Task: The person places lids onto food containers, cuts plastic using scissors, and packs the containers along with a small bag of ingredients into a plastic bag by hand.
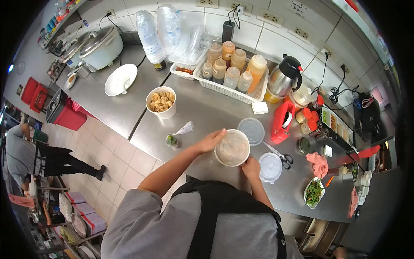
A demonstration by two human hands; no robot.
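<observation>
Noted in the head view: white round tub close before the black apron, held between both hands over the near part of the steel surface. Recorded: left hand partly closed on the left rim; right hand curled against the lower right side, also holding the tub, finger spread mostly hidden. Judged an opposed grip for keeping the tub level. Found just to the right: two lids and scissors, probably set there for easy reach. Located well to the left: a second tub, uncovered, apparently clear of the working spot. Grouped upright in a perforated basket: squeeze bottles, presumably against tipping. Observed as to materials: smooth, matt tub walls; a pale, cloudy mouth, cover or contents not distinguishable; rough, irregular brown chunks in the second tub; thin, circular, translucent lids; a crumpled clear bag of greens; dully reflective steel.
</observation>
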